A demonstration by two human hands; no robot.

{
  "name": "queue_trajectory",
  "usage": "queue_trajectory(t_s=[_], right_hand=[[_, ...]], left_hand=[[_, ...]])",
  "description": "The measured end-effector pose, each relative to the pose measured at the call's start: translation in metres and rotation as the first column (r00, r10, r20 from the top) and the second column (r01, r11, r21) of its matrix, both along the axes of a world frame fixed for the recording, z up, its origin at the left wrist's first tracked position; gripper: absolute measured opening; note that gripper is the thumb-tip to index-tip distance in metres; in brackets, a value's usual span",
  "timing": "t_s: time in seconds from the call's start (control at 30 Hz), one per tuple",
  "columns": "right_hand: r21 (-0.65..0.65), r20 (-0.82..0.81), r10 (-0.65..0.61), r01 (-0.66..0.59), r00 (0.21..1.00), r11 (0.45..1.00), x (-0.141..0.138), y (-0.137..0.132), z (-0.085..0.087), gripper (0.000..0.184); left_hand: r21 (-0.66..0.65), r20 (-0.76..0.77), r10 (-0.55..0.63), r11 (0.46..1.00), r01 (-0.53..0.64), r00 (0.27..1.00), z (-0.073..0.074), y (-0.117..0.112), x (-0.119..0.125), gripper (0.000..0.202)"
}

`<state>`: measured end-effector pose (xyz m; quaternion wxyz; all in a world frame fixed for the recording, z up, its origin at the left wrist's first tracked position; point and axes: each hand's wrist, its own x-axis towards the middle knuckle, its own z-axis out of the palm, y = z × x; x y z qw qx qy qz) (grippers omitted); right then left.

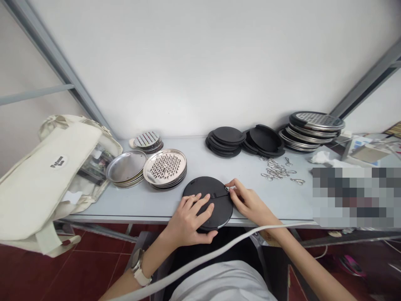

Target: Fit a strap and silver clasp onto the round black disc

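Table (125, 205): at its near edge, centre, a black disc (221, 209); judged light, stiff, rather slick, best held by the rim; left hand (187, 222) grasps it, fingers spread on top, thumb at the near rim; right hand (247, 201), wrist to the right, pinches a metal clip (227, 189) at the right rim; clip judged springy.

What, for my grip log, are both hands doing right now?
Left hand: holding the black disc, spread across its top.
Right hand: closed, pinching a small metal clip.
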<state>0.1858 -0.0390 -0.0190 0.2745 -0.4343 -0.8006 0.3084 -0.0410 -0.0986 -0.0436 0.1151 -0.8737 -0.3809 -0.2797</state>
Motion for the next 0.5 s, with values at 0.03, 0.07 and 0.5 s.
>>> queue_trajectory(t_s=[0.03, 0.07, 0.5], right_hand=[[0.006, 0.001, -0.003, 0.003, 1.000, 1.000, -0.0001, 0.0000, 0.0000, 0.017], [0.010, 0.004, -0.005, 0.005, 1.000, 1.000, -0.0003, -0.0001, -0.0001, 0.016], [0.104, 0.042, -0.041, 0.037, 0.998, 0.994, -0.0024, -0.0016, -0.0022, 0.006]], left_hand=[[0.000, -0.001, -0.001, 1.000, 0.001, 1.000, 0.0004, 0.0001, 0.0001, 0.051], [0.001, -0.001, -0.002, 1.000, 0.002, 1.000, 0.0007, 0.0002, 0.0001, 0.051], [0.002, 0.010, -0.009, 1.000, 0.009, 1.000, -0.0006, -0.0011, 0.0002, 0.050]])
